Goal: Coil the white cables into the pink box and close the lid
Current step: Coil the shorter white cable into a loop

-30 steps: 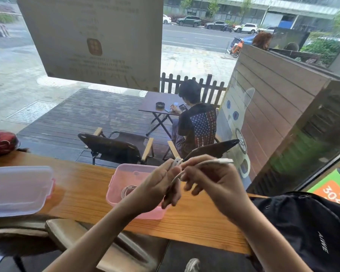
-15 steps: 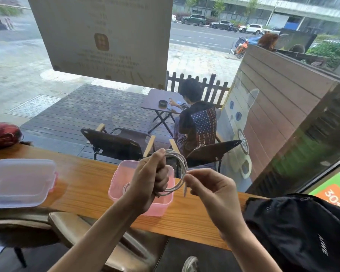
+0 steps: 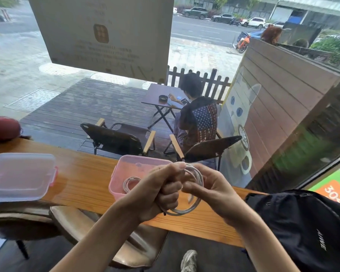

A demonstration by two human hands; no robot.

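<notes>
Left hand: the left hand (image 3: 161, 191) is closed in a fist around one side of a coiled white cable (image 3: 192, 193), thumb on top, held above the near edge of the counter.
Right hand: the right hand (image 3: 214, 191) is partly curled, its fingertips (image 3: 186, 188) pinching the coil from the other side, right against the left fist; both hands touch.
Held cable: the thin white cable is wound into several round loops that stand roughly upright between the two hands; the bottom of the loop hangs below the left fist, over the wood.
Pink box: the open, translucent pink plastic box (image 3: 122, 173) sits on the long wooden counter (image 3: 82, 181) near its far edge, just behind the hands and partly hidden by them.
Cable in box: a second white cable, coiled flat (image 3: 130, 183), lies inside the box on its left side.
Lid: the clear plastic lid with pink clips (image 3: 20, 175) lies flat on the counter's left end, well apart from the box.
Backpack: a black fabric backpack (image 3: 306, 228) rests at the counter's right end, near the right forearm.
Red object: a rounded dark red thing (image 3: 3, 128) sits at the far left corner of the counter; I cannot tell what it is.
Beyond the glass: a seated person (image 3: 196, 114) at a small dark folding table (image 3: 161, 97) on a wooden deck, with dark folding chairs (image 3: 116, 138) nearer the window.
</notes>
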